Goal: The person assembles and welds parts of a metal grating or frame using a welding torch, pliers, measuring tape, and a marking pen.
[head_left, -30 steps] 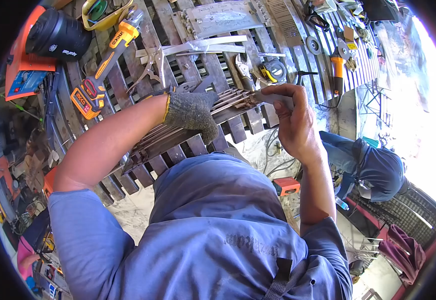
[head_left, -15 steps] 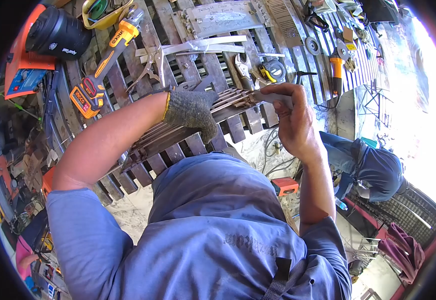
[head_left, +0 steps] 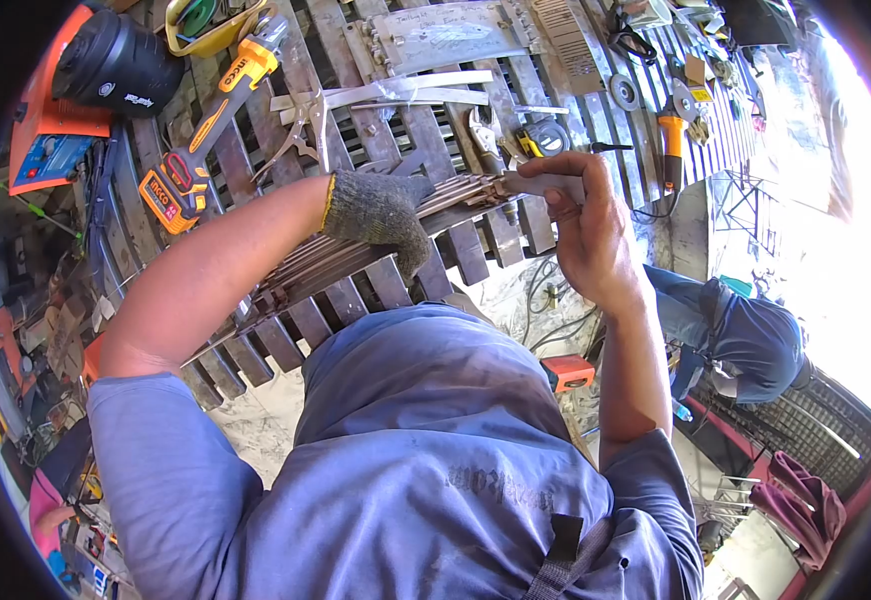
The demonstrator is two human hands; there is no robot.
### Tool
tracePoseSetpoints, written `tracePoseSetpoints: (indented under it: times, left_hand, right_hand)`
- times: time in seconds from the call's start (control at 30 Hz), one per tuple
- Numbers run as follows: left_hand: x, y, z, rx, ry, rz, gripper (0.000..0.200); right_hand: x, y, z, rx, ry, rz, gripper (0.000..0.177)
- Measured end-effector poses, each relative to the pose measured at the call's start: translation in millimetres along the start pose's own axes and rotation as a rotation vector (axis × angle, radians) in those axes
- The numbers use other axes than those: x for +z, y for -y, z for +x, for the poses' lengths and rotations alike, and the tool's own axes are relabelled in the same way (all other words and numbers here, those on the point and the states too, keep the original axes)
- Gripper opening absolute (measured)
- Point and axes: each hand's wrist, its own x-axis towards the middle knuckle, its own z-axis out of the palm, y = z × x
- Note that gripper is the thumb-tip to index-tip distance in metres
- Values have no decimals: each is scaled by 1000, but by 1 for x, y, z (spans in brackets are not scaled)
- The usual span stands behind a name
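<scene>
My left hand (head_left: 381,218), in a dark knitted glove, is closed over a bundle of long thin metal strips (head_left: 301,262) along the near side of the slatted metal bench (head_left: 391,285). The strips' ends stick out to the right of the glove. My bare right hand (head_left: 601,235) pinches a flat grey metal plate (head_left: 546,183) between thumb and fingers. The plate's left end meets the strip ends, and its right part is hidden by my fingers. Locking pliers (head_left: 484,135) and a tape measure (head_left: 546,137) lie just beyond.
A yellow cordless angle grinder (head_left: 218,125) lies at the left, near a black round container (head_left: 118,68). Another grinder (head_left: 674,135) and a disc (head_left: 624,92) lie at the right. Loose metal strips (head_left: 406,88) and clamp-like pliers (head_left: 306,130) lie mid-bench. A person (head_left: 746,335) bends over at the right.
My gloved left hand has shifted slightly left and down. The plate in my right hand has moved a little left and up at the strip ends.
</scene>
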Motion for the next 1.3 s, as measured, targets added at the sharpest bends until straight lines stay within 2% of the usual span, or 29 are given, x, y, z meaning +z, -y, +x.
tracePoseSetpoints:
  times: [0.27, 0.47, 0.67, 0.87, 1.07, 1.17, 1.3]
  left_hand:
    - [1, -18, -16, -9, -51, -7, 133]
    - [-2, 9, 2, 10, -21, -60, 133]
    - [-1, -22, -19, -19, -33, -38, 132]
    - [0, -21, -19, -13, -49, -15, 132]
    - [-1, -17, -16, -19, -15, -116, 130]
    - [1, -23, -21, -20, -41, -83, 129]
    - [1, -18, -15, -42, -53, -19, 130]
  right_hand:
    - [0, 1, 1, 45, 0, -16, 21]
    - [0, 1, 2, 34, 8, -8, 22]
    - [1, 0, 2, 39, -3, -7, 23]
    - [0, 2, 2, 55, -2, -10, 23]
    - [-1, 6, 2, 76, 11, -24, 24]
    - [0, 1, 2, 24, -8, -29, 25]
    - [-1, 4, 1, 66, 13, -7, 25]
